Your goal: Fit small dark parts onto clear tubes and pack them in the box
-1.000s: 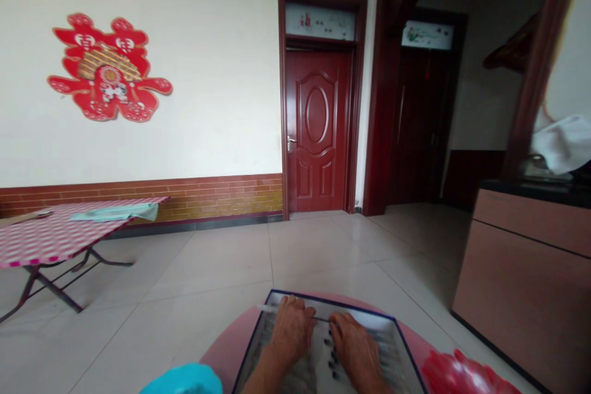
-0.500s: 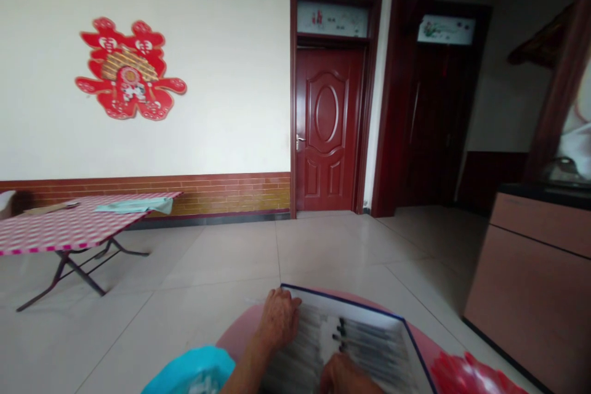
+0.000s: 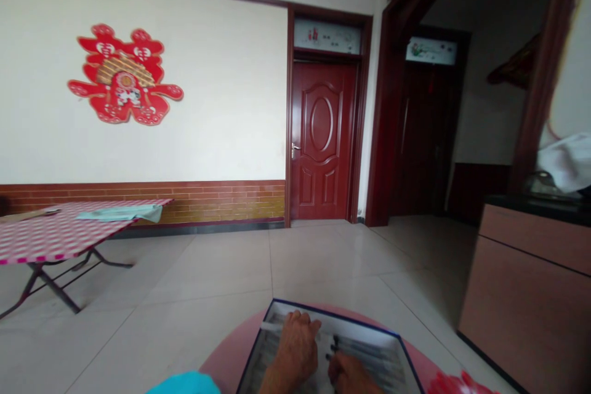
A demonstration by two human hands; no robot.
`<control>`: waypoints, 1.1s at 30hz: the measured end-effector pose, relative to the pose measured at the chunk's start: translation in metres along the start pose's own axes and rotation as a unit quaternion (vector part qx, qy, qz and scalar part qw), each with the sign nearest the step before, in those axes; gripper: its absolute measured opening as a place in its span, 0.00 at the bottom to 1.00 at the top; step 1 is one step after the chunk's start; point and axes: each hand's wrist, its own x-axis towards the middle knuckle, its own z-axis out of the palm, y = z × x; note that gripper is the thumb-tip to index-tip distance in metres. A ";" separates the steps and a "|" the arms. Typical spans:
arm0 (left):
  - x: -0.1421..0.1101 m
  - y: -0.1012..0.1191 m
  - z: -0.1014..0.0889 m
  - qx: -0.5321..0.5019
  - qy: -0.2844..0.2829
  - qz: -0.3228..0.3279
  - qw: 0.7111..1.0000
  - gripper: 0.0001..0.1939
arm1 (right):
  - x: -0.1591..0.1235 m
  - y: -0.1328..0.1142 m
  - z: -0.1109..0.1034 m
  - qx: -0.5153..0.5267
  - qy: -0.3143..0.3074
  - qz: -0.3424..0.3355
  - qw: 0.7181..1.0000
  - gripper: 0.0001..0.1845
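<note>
Box [image 3: 360, 330] is cut off below, rods [image 3: 373, 354] blurred beside right hand [image 3: 351, 374].

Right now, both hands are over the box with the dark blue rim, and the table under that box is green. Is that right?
Not quite: the table is pink, not green, as the head view shows. The rest is right: the left hand and the right hand are over the box with the dark blue rim.
</note>
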 end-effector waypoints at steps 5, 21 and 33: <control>0.006 0.010 0.023 -0.033 0.052 -0.008 0.998 0.20 | 0.023 0.021 0.008 0.128 0.064 0.057 0.988 0.06; 0.003 0.017 0.027 -0.043 0.084 -0.002 0.995 0.21 | 0.020 0.030 0.008 0.002 0.154 -0.061 0.986 0.06; 0.006 0.010 0.049 -0.025 0.153 -0.009 0.988 0.18 | 0.019 0.040 0.007 -0.129 0.157 -0.073 0.976 0.13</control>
